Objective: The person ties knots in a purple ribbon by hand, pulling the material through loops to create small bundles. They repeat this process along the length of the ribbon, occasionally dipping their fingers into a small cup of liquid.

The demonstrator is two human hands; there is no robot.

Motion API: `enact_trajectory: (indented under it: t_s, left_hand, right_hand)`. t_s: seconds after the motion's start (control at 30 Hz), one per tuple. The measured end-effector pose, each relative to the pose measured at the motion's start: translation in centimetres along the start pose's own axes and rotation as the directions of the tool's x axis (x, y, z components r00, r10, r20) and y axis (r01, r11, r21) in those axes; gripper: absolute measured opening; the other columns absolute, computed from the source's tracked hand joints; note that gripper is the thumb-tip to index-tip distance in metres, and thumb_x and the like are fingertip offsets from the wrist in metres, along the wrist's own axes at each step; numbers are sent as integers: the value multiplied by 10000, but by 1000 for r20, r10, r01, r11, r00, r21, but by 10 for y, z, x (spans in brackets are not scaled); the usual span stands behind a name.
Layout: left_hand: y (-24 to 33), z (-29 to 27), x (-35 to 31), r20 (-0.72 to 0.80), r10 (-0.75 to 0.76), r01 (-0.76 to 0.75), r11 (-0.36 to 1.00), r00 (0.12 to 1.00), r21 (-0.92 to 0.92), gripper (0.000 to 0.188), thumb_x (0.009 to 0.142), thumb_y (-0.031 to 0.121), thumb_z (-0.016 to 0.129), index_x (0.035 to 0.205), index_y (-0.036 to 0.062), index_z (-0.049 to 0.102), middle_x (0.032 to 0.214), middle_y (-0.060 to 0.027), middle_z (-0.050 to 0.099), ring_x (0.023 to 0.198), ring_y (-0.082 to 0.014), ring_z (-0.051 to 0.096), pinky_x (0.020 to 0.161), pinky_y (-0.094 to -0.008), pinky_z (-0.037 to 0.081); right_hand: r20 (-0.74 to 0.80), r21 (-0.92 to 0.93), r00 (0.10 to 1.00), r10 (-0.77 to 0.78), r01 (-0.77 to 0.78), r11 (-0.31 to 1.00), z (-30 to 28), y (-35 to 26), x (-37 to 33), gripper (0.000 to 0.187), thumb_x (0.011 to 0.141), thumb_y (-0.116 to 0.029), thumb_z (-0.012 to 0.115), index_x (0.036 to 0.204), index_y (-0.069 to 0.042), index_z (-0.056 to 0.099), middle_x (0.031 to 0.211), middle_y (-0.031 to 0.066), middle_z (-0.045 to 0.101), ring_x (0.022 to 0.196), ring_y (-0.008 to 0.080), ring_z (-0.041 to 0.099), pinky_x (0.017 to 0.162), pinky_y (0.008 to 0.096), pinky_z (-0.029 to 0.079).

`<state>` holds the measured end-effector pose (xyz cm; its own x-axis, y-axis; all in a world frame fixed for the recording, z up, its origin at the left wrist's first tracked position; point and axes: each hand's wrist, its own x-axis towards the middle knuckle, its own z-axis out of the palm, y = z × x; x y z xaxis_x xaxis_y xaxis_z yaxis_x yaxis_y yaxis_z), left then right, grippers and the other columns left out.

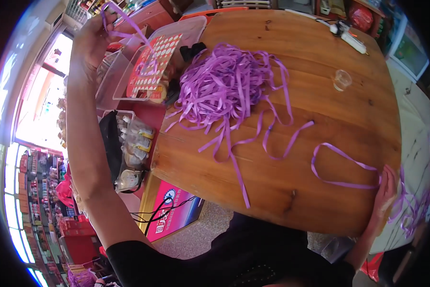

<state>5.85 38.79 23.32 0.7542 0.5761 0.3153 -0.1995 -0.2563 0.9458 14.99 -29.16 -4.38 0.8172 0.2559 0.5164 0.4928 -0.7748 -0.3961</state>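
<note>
At the upper left, my raised left hand (93, 36) has its fingers closed on a purple ribbon (134, 27) that loops out and hangs down over a plastic bin. By the table's right edge is my right hand (385, 193), with its fingers together on the end of another purple ribbon (341, 184). That ribbon lies in an open loop on the wood; the exact grip is partly hidden. Between my hands, a big tangled heap of purple ribbons (224, 86) sits on the wooden table (320, 119). Several loose strands trail from it toward me.
A clear bin (121, 98) with a red dotted sheet (155, 67) stands left of the table. Below it is a box of small bottles (137, 143). A small clear cup (342, 80) and a white power strip (353, 42) lie farther right. More purple ribbons (413, 208) hang beyond my right hand.
</note>
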Motion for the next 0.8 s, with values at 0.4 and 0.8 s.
enact_trajectory:
  t_s: [0.4,0.8]
  left_hand:
    - [26,317,-249,721,-17,142,983,693,-113,205,882,84,574,1068,-1,583,825,-8,588,675,-56,496,603,-196,410]
    - [-46,306,-281,494,-51,134,982,868,-133,146,832,72,651,965,16,627,826,20,589,749,-58,531,680,-199,425]
  right_hand:
    - [-98,731,937,-335,296,614,-41,-116,57,508,819,-35,576,1303,-6,426,1328,151,453,1169,241,491,956,329,397]
    - [370,873,928,53,-367,322,-40,-45,-10,189,879,-112,595,1040,-30,649,770,4,625,716,56,537,603,185,397]
